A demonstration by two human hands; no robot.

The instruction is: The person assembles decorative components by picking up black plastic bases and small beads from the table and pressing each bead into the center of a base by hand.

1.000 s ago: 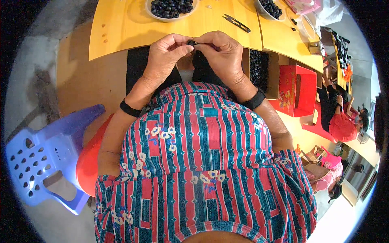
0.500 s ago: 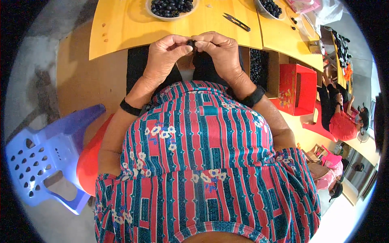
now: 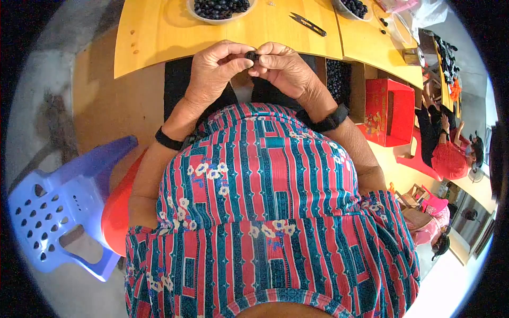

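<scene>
At 12 o'clock, by the near edge of the desk (image 3: 159, 40), the left hand's (image 3: 214, 71) fingers pinch a small black piece (image 3: 251, 55); the right hand's (image 3: 291, 71) pinch its 3 o'clock side, probably to steady something so little. Beyond, within reach, sit a bowl (image 3: 216, 22) and snips (image 3: 308, 24). A blue chair (image 3: 45, 183) stands towards 8.

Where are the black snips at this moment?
In the head view, the black snips lie on the yellow table, above and right of centre, between the left bowl and the right bowl, beyond the right hand.
</scene>
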